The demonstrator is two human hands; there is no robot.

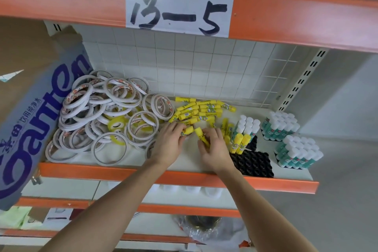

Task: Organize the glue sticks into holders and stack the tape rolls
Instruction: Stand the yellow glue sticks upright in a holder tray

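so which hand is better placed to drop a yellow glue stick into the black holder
Right. The right hand already grips a yellow glue stick and lies nearer the black holder; the left hand is farther, beside the tape rolls.

loose white ring-shaped tape rolls (98, 120) heaped centre-left; yellow plastic glue sticks (202, 109) scattered mid-frame; black honeycomb plastic holder (253, 162) lower right.

Shelf (114, 159) layout: tape left, glue middle, holders right.
Tape rolls (98, 116) piled left; loose glue sticks (201, 109) just right of them; holder (253, 162) at front right; filled holders (290, 141) far right.
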